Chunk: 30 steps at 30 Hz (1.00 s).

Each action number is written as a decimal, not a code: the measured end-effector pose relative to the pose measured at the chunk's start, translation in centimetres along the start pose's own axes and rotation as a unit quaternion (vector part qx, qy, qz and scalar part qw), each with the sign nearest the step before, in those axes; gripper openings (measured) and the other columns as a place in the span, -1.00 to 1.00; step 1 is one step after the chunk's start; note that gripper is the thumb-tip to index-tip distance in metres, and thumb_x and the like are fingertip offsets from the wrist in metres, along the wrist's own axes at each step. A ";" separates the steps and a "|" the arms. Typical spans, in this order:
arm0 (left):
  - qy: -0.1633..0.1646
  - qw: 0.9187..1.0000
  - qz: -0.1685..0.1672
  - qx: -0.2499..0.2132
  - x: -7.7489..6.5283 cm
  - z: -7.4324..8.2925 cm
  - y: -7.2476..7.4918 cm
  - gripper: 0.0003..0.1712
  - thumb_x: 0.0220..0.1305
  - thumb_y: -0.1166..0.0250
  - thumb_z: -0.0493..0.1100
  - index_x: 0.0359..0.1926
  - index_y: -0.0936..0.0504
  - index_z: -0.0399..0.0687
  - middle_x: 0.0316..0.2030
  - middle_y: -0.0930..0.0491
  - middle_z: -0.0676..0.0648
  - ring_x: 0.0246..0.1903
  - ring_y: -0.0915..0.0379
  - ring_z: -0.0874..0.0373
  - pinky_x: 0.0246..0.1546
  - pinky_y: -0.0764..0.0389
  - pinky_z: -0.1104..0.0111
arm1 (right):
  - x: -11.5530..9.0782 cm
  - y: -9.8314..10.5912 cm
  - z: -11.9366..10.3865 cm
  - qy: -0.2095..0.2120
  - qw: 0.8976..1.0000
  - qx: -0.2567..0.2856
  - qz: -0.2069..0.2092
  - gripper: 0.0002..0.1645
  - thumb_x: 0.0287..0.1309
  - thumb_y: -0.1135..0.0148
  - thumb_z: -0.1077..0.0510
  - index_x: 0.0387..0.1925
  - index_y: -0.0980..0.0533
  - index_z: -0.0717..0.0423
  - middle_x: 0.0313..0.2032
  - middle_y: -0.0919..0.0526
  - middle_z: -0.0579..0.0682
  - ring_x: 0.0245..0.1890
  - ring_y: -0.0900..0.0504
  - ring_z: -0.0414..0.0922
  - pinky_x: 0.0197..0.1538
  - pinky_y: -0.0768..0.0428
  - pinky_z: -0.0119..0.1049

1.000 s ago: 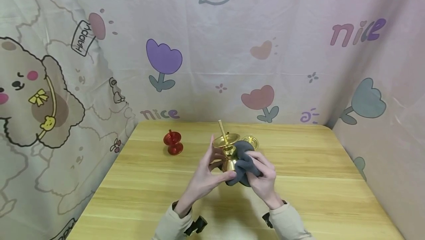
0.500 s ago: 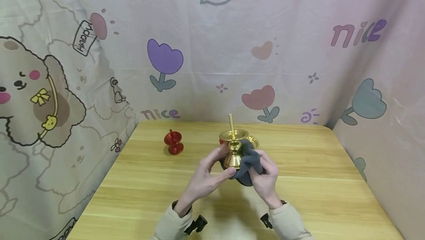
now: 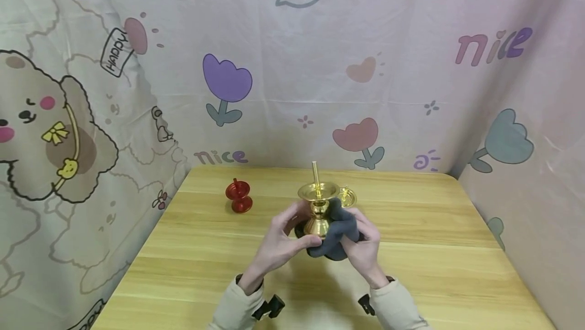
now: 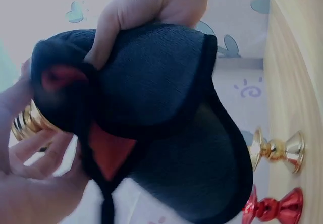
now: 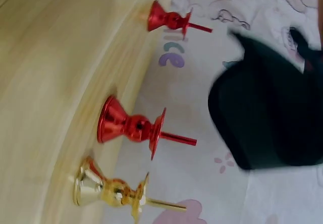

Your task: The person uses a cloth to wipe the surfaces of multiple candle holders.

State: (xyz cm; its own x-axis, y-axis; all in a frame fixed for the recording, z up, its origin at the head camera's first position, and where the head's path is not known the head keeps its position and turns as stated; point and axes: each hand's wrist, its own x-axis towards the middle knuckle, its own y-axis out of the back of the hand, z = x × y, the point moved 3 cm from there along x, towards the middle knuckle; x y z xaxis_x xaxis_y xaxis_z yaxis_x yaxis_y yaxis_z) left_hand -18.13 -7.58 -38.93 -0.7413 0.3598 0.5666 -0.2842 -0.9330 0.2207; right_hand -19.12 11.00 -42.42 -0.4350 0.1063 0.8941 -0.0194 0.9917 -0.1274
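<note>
A shiny gold candlestick (image 3: 319, 210), with a wide dish and a thin spike on top, is held nearly upright above the table. My left hand (image 3: 284, 238) grips its flared base, thumb in front and fingers behind. On its right side, my right hand (image 3: 364, 241) pinches a dark grey cloth (image 3: 339, 231) pressed against the base and stem. The left wrist view shows the cloth (image 4: 156, 77) with black edging and a patch of red; it covers most of the candlestick there, leaving a gold end (image 4: 28, 124) visible beside my left fingers.
A red candlestick (image 3: 239, 196) stands at the back left of the wooden table (image 3: 192, 259). Another gold one (image 3: 348, 197) is partly hidden behind the held piece. The right wrist view shows a second red candlestick (image 5: 135, 127) between them. A printed curtain (image 3: 292, 66) hangs behind.
The held candlestick tipped from a left lean to upright, rising and shifting right, then came slightly back left and down. Both hands keep their grip, and the cloth moves along the base.
</note>
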 end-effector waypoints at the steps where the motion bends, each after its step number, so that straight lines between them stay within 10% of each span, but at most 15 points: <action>1: 0.005 1.000 -0.004 -0.014 0.0 0.0 0.0 -0.26 0.17 -0.48 -0.25 0.36 -0.43 -0.20 0.10 -0.60 -0.29 0.08 -0.56 0.24 0.17 -0.60 0.34 | 0.0 0.1 0.0 -0.023 1.000 0.013 0.001 -0.51 -0.18 -0.20 0.68 -0.26 -0.74 0.23 -0.07 -0.74 -0.11 -0.09 -0.67 -0.27 -0.03 -0.56 -0.52; 6: 0.026 0.999 -0.022 0.005 0.0 0.3 -0.2 -0.25 0.28 -0.39 -0.25 0.45 -0.34 -0.13 0.22 -0.56 -0.26 0.21 -0.51 0.16 0.26 -0.54 0.31 | 0.1 0.2 0.0 -0.052 0.998 0.003 0.020 -0.54 -0.19 -0.19 0.70 -0.33 -0.72 0.24 -0.13 -0.74 -0.16 -0.16 -0.65 -0.28 -0.08 -0.54 -0.52; 15: -0.001 0.999 0.010 0.031 0.1 0.6 -0.2 -0.19 0.17 -0.48 -0.24 0.43 -0.39 -0.12 0.07 -0.57 -0.20 0.07 -0.50 0.23 0.11 -0.58 0.35 | 0.1 -0.2 -0.2 0.093 0.993 -0.068 0.014 -0.86 0.04 -0.26 0.49 -0.34 -0.69 0.40 -0.14 -0.73 0.13 -0.08 -0.69 -0.22 0.04 -0.60 -0.50; 24: 0.015 0.999 -0.012 0.031 0.0 0.7 -0.3 -0.30 0.34 -0.34 -0.24 0.45 -0.35 -0.11 0.34 -0.47 -0.20 0.34 -0.37 0.18 0.37 -0.42 0.28 | 0.2 0.0 -0.1 -0.039 0.998 -0.011 0.037 -0.54 -0.21 -0.21 0.69 -0.33 -0.73 0.24 -0.09 -0.75 -0.15 -0.10 -0.69 -0.27 -0.04 -0.58 -0.51; 30: 0.027 0.997 0.009 0.067 0.3 0.7 -0.5 -0.22 0.22 -0.46 -0.18 0.44 -0.39 -0.01 0.18 -0.50 -0.10 0.16 -0.43 0.18 0.22 -0.48 0.26 | 0.3 -0.1 0.0 0.069 0.994 -0.080 0.023 -0.94 0.08 -0.31 0.44 -0.40 -0.68 0.38 -0.16 -0.74 0.09 -0.12 -0.68 -0.23 0.01 -0.59 -0.50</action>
State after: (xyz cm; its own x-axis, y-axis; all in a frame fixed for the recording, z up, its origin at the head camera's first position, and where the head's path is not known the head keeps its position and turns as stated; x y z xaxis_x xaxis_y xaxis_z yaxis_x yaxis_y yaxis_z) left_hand -17.79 -6.99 -38.31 -0.7786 0.3394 0.5278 -0.1899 -0.9291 0.3172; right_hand -19.23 10.96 -42.12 -0.3035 0.1492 0.9411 0.1450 0.9834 -0.1091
